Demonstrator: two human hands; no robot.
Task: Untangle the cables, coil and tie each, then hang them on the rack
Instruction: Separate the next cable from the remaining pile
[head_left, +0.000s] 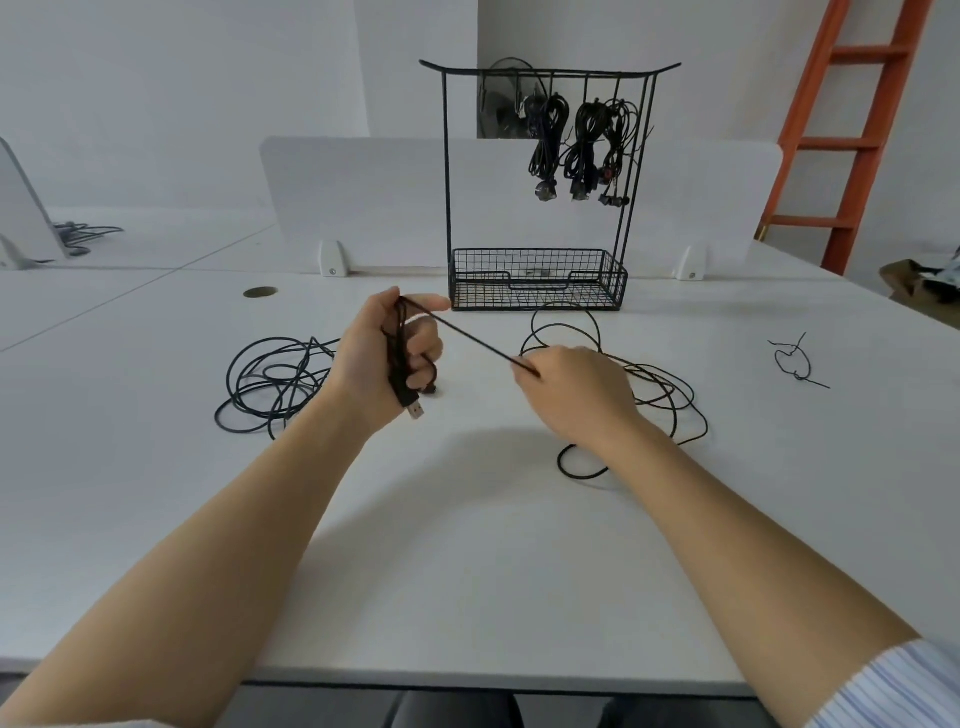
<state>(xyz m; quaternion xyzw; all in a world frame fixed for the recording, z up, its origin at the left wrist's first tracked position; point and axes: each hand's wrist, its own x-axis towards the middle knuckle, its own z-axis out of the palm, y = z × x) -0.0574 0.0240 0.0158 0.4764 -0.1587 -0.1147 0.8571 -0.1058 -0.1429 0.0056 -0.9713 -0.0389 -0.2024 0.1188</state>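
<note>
- My left hand (387, 348) was curled round several gathered loops of a black USB cable (470, 338). The thumb was stretched forward over the top of the bundle.
- The cable's silver USB plug (414, 410) stuck out below the heel of that hand, pointing down at the white table (467, 545).
- My right hand (576, 389) pinched the same cable at the fingertips, knuckles up. The stretch between my two hands ran straight and taut, lifted clear of the table.
- Behind and under my right hand, loose loops (660, 395) of black cable lay sprawled on the table. They reached back to just in front of the basket and forward to a small curl beside my right wrist. I could not tell whether they belonged to the cable I held.
- A second tangle (270, 379) of dark cable lay on the table just left of my left hand.
- The black wire rack (447, 182) stood at the far side of the table against the white divider (363, 197), with a mesh basket (519, 260) as its base.
- Three hung bundles (545, 140) of coiled black cable dangled from hooks on the right half of its top bar.
- A thin black wire tie (795, 364), twisted into a loop, lay well apart to my right.
- An orange ladder (852, 130) leaned at the far right.
</note>
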